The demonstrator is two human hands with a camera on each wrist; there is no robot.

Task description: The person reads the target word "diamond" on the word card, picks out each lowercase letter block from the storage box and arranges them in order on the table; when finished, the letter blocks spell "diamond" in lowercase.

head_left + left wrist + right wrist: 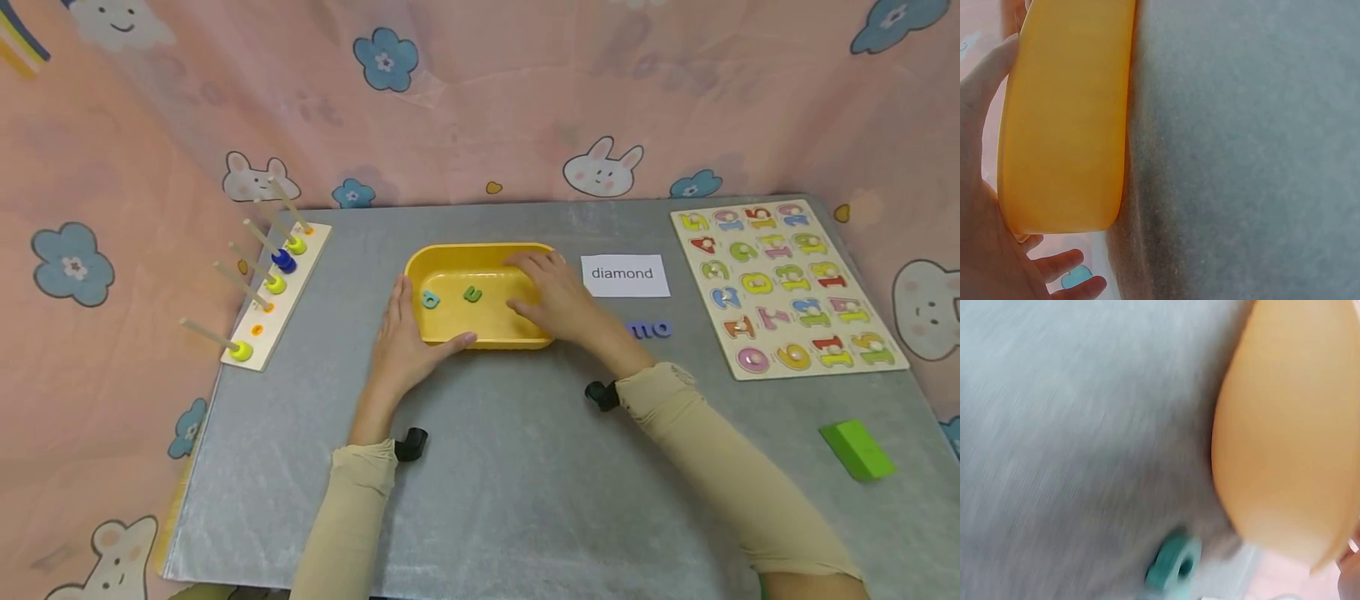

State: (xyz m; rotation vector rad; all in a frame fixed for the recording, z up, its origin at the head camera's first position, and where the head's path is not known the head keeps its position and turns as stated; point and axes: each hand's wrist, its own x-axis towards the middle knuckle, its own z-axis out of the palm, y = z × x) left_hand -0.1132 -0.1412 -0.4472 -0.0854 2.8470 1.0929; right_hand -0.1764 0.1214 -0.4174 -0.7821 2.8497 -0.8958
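A yellow plastic tray [487,342] stands mid-table with a teal letter [430,299] and a green letter [472,294] inside. My left hand [408,346] touches the tray's left end, fingers straight along the wall and thumb at the front rim. My right hand [551,300] reaches over the tray's right end, thumb and fingers apart, with nothing visible between them. Purple letters [648,330] lie partly hidden behind the right forearm, below a white card [625,276] reading "diamond". In the right wrist view a teal letter [1174,565] lies on the table beside the tray.
A pegboard [281,321] with upright sticks and colored rings stands at the left. On the right lie a wooden number puzzle [783,292] and a green block [857,450]. A pink patterned cloth [480,108] hangs behind the grey table [510,483].
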